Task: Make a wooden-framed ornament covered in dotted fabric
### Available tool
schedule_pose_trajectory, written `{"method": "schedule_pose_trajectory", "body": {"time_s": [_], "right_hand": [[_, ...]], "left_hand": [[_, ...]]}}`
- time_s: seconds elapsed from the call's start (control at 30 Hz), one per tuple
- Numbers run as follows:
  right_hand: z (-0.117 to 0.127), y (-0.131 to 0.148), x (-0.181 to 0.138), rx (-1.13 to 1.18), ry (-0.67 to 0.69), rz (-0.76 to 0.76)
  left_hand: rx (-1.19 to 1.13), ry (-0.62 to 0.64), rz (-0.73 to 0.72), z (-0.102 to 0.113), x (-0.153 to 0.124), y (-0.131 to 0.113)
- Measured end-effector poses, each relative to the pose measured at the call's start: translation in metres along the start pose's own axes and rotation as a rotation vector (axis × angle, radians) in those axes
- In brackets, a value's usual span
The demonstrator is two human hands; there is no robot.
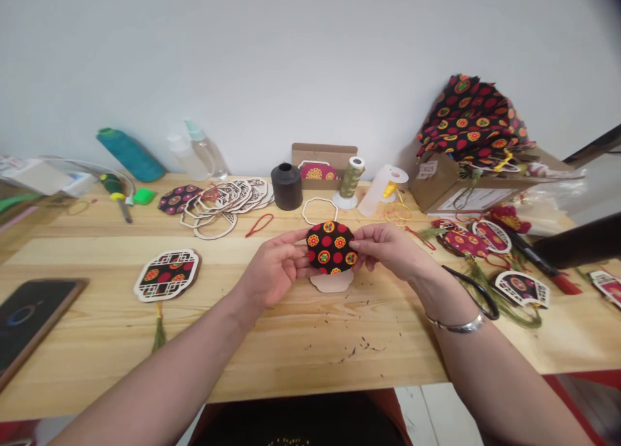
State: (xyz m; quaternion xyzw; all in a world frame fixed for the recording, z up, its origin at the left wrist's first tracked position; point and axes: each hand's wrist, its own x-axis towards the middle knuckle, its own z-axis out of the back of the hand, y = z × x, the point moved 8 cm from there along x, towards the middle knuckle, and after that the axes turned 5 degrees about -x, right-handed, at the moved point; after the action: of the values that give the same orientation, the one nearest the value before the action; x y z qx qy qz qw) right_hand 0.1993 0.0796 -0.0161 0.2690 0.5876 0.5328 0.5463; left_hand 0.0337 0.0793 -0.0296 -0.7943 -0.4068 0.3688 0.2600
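Between my two hands is a round fabric-covered piece (332, 246), black with red dots and orange and green flower patterns. My left hand (281, 261) grips its left edge, fingers partly behind it. On the opposite edge, the thumb and fingers of my right hand (381, 248) pinch it. Just below it a pale wooden plate with a scalloped outline (332, 283) shows, its upper part hidden by the fabric piece. To the left lies a framed fabric ornament (167, 275) with a green tassel (159, 333).
Dark scraps (356, 350) litter the wooden table (291, 362). Behind my hands stand a black cone (286, 186) and a green thread spool (352, 177), with wooden frames (233, 200) piled leftward. A cardboard box (466, 187) with patterned fabric is at right; a phone (36, 320) lies left.
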Motion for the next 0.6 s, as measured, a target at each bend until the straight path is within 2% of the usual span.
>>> {"method": "schedule_pose_trajectory", "body": {"time_s": [0.17, 0.37, 0.6], "right_hand": [[0.0002, 0.0026, 0.0, -0.003, -0.001, 0.019], [0.0012, 0.0003, 0.0013, 0.013, 0.012, 0.025], [0.0007, 0.0001, 0.0022, 0.013, 0.018, 0.028]], "left_hand": [[-0.002, -0.025, 0.0, 0.0006, -0.0007, 0.0007], [0.004, 0.061, -0.013, -0.0031, 0.0, 0.0052], [-0.033, 0.068, -0.019, -0.0032, -0.0009, 0.0035]]}}
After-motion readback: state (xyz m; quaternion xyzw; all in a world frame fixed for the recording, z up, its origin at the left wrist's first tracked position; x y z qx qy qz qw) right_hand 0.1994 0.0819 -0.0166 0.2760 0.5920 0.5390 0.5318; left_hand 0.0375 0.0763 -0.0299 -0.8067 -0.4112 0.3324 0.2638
